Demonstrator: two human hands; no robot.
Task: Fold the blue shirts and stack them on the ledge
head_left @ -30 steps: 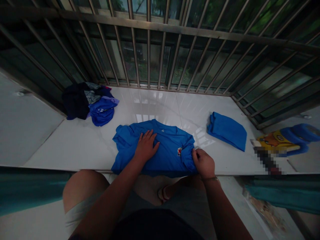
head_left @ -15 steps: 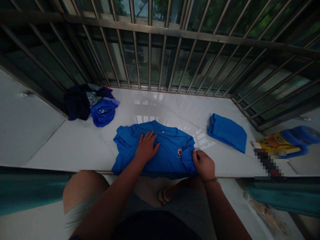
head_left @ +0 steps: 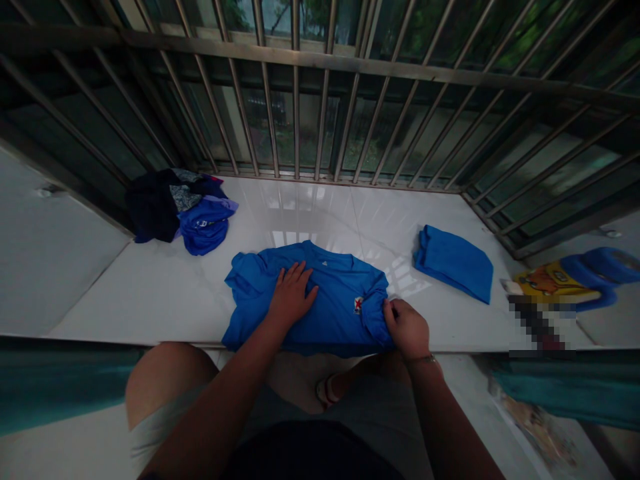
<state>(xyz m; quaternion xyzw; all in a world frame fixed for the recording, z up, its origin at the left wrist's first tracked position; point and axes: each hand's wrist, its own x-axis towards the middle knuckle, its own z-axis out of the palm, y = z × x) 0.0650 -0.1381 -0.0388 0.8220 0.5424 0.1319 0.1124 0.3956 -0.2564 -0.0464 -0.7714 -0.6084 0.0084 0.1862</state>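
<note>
Shirt (head_left: 335, 283): 1, near.
Left hand (head_left: 293, 295) pressed it, spread; right hand (head_left: 407, 325) pinched 1 sleeve (head_left: 376, 316); 1 folded cloth (head_left: 454, 264) lay right.

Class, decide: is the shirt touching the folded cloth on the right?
Apart: in the head view, a strip of white ledge shows between the shirt and the folded cloth.

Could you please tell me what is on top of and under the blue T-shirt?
The left hand rests on the blue T-shirt; the right hand holds its sleeve. The shirt lies on the white ledge, but the surface beneath is covered and cannot be seen.
</note>
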